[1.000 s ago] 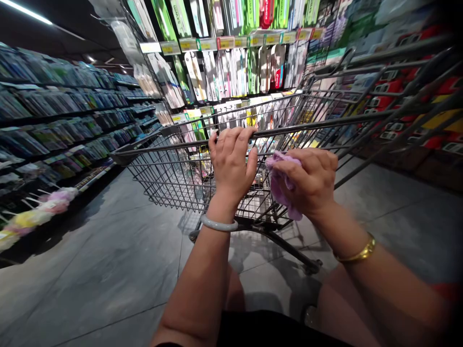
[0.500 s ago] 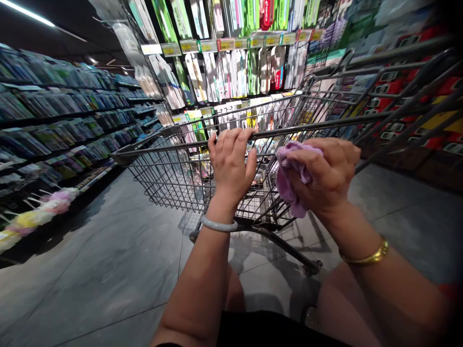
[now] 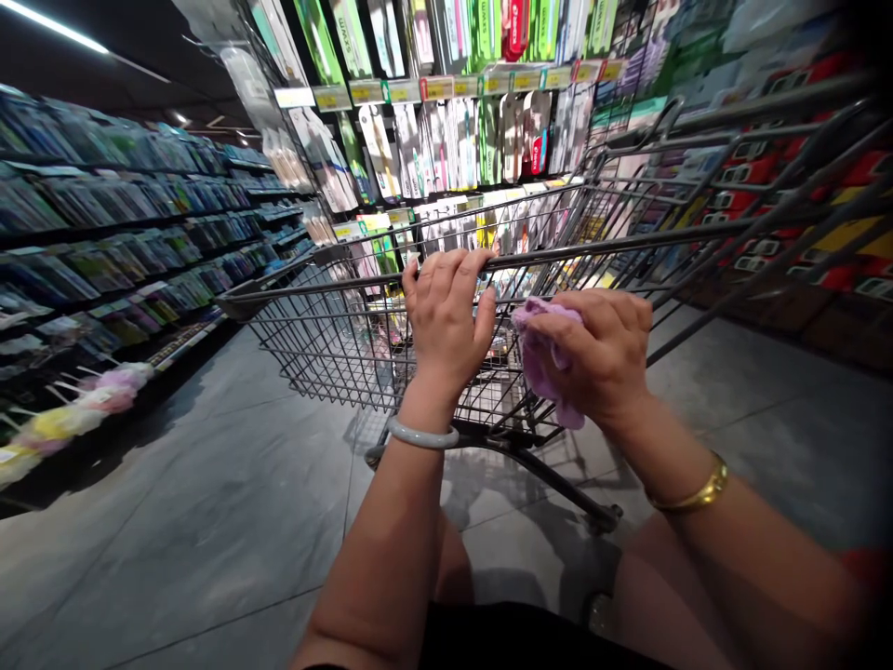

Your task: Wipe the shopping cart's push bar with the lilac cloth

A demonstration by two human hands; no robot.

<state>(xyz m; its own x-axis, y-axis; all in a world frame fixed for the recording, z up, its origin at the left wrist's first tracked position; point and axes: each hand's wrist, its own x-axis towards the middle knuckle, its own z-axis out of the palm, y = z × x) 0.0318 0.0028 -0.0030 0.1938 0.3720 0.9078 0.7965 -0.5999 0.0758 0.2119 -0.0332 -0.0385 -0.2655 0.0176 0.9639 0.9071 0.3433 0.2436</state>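
A grey metal shopping cart (image 3: 327, 358) stands in front of me, its wire basket stretching across the middle of the view. My left hand (image 3: 447, 312) has its fingers hooked over the dark top rail (image 3: 558, 253), with the thumb along the near side. To its right, a crumpled purple cloth (image 3: 540, 358) is bunched in my right hand (image 3: 604, 349), just below the rail and close to the basket's wires. The fingertips of that hand are hidden behind the cloth and knuckles.
Behind the cart rises a rack of packaged goods (image 3: 453, 140). Long stocked shelves (image 3: 132, 205) run down the left, with pastel puffs (image 3: 104, 391) by their base. Red boxes (image 3: 753, 200) sit at the right. Grey tiled floor (image 3: 209, 521) lies around the cart.
My right hand and the purple cloth have shifted left and slightly down, nearer to my left hand. The left hand has stayed on the rail, and the cart looks still.
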